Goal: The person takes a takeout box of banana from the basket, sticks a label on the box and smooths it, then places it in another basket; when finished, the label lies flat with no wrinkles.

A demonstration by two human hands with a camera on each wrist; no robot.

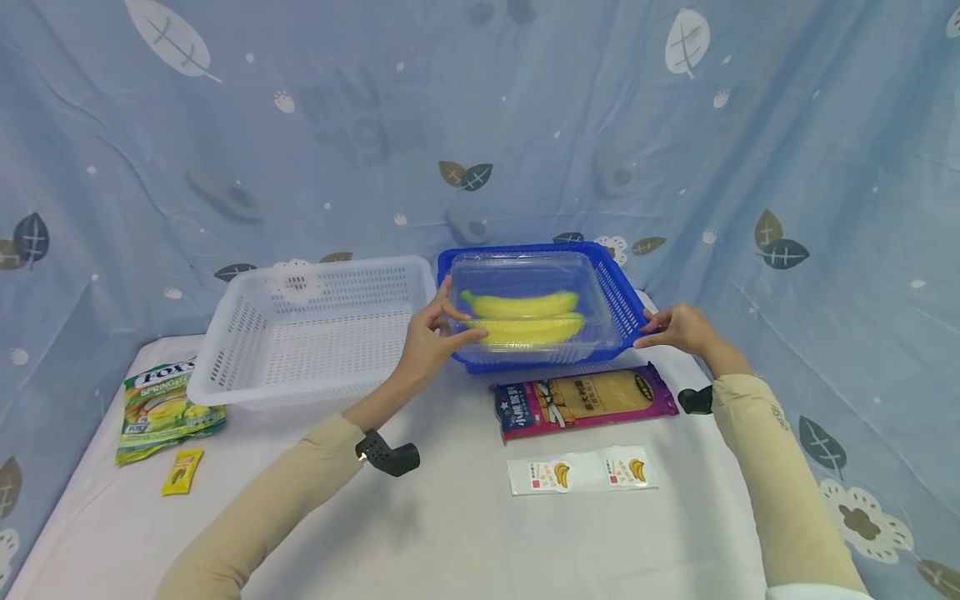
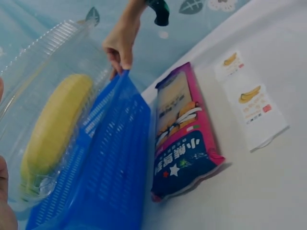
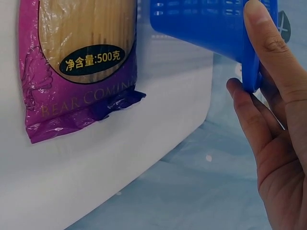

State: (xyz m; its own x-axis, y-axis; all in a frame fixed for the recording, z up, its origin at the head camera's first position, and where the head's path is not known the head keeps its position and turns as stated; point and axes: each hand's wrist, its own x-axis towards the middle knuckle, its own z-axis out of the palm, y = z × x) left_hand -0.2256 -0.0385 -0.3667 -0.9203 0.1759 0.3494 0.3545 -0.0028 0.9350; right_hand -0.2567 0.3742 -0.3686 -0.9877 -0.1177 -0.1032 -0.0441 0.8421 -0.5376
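- Clear plastic box (image 1: 525, 265) with yellow bananas (image 1: 532, 331): right beside left hand (image 1: 432, 333), which pinches its left edge, thumb nearer the person.
- Blue basket (image 1: 615, 283): under the box, between hands; right hand (image 1: 686, 329) pinches its near right rim corner.
- Noodle packet (image 1: 592, 400): left of right hand, nearer the person, just in front of basket.
- Banana label strip (image 1: 585, 472): beyond packet, farther from right hand.
- White basket (image 1: 337, 346): just left of left hand, crowding that side.
- Green packet (image 1: 161, 408), yellow sachet (image 1: 182, 472): well left of left hand.
- Box hides most of the blue basket's floor; can't tell if it's resting there.
- Left wrist view crops left hand.
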